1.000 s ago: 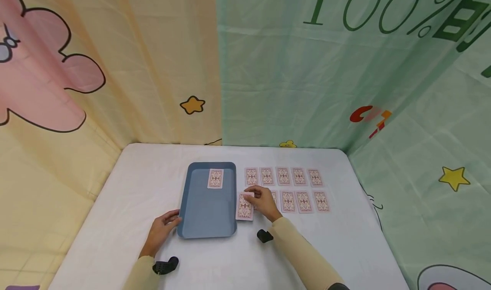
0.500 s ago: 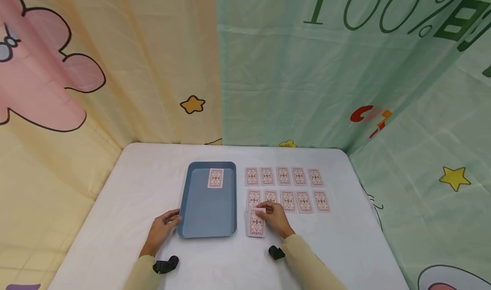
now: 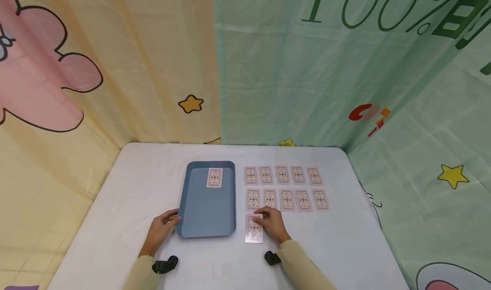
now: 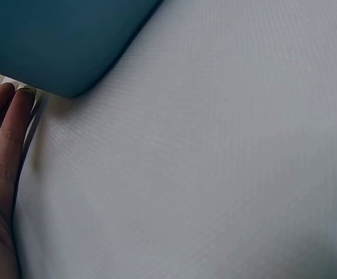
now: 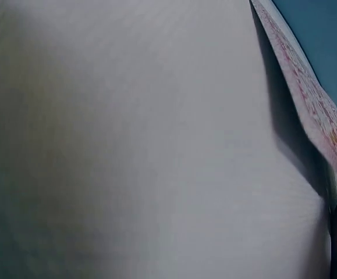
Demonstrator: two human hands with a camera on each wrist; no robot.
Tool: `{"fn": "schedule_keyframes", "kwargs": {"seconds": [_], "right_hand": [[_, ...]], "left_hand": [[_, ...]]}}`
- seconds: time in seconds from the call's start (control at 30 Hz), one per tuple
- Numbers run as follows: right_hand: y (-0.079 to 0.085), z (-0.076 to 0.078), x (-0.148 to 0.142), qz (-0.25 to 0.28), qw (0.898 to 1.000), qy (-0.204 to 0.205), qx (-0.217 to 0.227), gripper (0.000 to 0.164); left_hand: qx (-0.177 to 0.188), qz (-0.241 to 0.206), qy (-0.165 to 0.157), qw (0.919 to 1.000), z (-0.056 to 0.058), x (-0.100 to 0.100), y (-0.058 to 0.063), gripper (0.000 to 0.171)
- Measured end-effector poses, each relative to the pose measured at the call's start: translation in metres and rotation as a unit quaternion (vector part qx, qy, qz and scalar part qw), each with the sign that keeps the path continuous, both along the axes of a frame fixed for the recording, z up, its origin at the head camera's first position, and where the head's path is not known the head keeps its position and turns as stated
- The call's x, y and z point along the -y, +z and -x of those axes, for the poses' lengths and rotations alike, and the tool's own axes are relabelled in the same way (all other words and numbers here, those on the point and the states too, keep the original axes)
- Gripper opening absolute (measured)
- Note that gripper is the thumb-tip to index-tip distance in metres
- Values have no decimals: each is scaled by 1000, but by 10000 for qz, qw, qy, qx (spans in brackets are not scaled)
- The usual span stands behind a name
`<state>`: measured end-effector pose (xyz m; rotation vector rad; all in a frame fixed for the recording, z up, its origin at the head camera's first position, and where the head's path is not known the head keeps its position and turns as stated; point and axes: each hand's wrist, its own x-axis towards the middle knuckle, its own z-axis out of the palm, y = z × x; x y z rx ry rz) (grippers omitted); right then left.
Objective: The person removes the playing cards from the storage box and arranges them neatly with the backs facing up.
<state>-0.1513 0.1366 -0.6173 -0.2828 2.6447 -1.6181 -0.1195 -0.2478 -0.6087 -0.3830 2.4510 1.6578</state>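
Note:
My right hand [image 3: 274, 224] pinches a playing card [image 3: 254, 232] by its far end, thumb on top, in front of the nearer row of cards. Its pink patterned back faces up. From the right wrist view, the card [image 5: 308, 93] slants above the white cloth and casts a shadow there. At the left rim of a blue-grey tray [image 3: 205, 213], my left hand [image 3: 158, 231] rests with fingers fairly straight. The left wrist view has those fingers [image 4: 8, 145] right at the tray's edge. One playing card [image 3: 214, 177] lies back up near the tray's far end.
Right of the tray, several face-down cards lie in two rows, a far row [image 3: 282, 175] and a nearer row [image 3: 287, 200]. White cloth covers the table [image 3: 215, 264]. Printed curtains [image 3: 276, 81] hang behind it and along both sides.
My right hand has carried its card from the tray's right rim toward me, then slightly left, uncovering the nearer row. The left hand has stayed at the tray.

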Motion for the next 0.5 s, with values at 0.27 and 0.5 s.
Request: {"fn": "schedule_keyframes", "kwargs": {"seconds": [0.27, 0.5], "right_hand": [[0, -1, 4, -87, 9995, -81, -306, 19], [-1, -1, 5, -376, 9986, -240, -274, 20]], "left_hand": [[-33, -65, 10, 10000, 0, 0, 2, 48], [24, -52, -2, 10000, -1, -1, 4, 49]]}}
